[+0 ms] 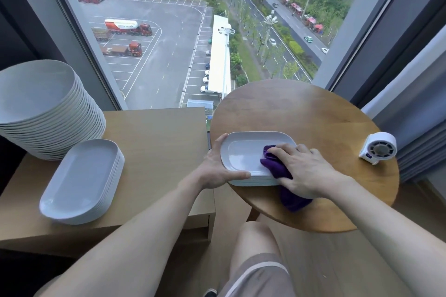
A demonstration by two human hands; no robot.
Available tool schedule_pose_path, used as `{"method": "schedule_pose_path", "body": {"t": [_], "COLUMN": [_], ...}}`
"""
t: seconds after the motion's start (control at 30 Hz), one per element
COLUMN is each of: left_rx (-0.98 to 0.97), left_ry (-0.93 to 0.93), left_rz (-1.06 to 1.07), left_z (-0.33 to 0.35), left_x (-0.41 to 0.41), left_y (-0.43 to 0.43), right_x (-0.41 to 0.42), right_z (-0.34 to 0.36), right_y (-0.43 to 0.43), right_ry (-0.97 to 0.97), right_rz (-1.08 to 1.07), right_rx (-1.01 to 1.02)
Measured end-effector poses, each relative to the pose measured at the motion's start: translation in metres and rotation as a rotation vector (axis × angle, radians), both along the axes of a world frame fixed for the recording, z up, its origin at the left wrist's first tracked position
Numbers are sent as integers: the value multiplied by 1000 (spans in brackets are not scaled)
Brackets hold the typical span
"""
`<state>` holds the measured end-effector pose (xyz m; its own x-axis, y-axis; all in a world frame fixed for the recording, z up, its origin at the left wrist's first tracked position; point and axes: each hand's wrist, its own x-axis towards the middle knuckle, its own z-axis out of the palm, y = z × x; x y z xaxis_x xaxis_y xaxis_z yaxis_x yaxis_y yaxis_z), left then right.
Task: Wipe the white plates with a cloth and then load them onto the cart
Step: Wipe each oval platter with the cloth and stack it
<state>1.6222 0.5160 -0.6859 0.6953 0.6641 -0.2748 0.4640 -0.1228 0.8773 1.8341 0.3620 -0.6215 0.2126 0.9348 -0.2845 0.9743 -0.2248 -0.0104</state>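
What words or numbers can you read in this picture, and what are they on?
Nothing here can be read as words or numbers.
Small white fan on the round table: a purple patch low on its side, too blurred to read.
Tanker truck outside the window: orange markings on its white tank, too small to read.
Top white plate and purple cloth: no writing shows.
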Motion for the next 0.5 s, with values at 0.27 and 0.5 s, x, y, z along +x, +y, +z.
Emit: {"method": "schedule_pose_path", "body": {"t": [0.27,0.5], "left_rx": [-42,-100], "left_ry": [38,2], "left_rz": [-41,-57], "left_z": [-3,-6], "left_x": [3,4], "left_y": [4,3], "right_x": [10,-36], "right_z": [3,2], "right_y": [29,74], "right_ry": [122,26], "right_rz": [-208,-163], "right_rx": [39,126]}}
